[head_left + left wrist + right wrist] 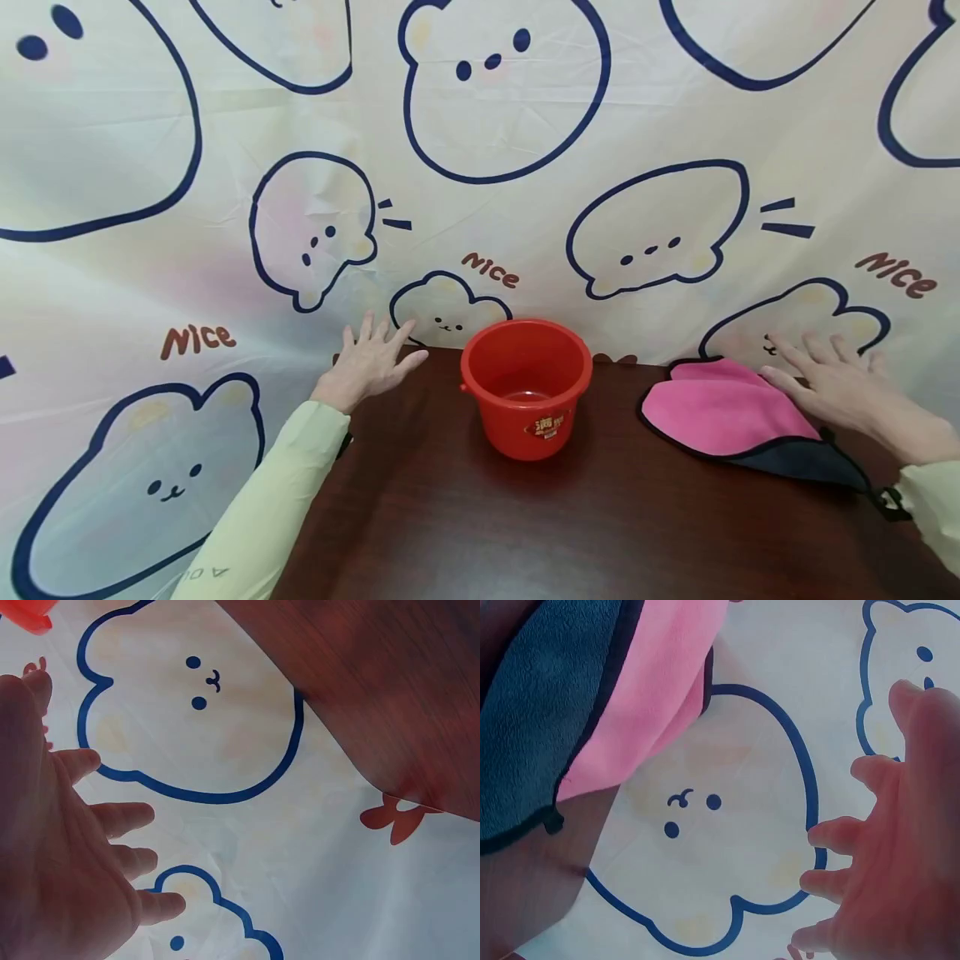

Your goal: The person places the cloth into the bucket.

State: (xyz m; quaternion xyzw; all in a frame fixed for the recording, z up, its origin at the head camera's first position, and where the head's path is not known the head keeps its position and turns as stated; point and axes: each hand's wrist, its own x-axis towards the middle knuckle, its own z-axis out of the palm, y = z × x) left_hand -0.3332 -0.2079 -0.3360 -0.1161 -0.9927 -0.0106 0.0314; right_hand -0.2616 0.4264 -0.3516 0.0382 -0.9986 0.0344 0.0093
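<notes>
A red plastic bucket point(528, 425) stands upright on the table, with a gold-and-red label on its front; its inside shows no contents. To its left, my left hand point(369, 367) is held with fingers spread and nothing in it. My right hand point(843, 387) is stretched out beside the cloths at the right, palm down, fingers apart and holding nothing. A pink cloth point(723, 408) with black edging lies folded over a dark blue-grey cloth point(802, 461). In the right wrist view the hand point(885, 847) is apart from the dark cloth point(547, 697).
The dark brown wooden table point(480, 533) reaches back to a white sheet point(510, 233) printed with bear outlines, hanging behind it. A small black strap with a buckle point(891, 502) is by the right sleeve. The table's edge point(337, 735) shows in the left wrist view.
</notes>
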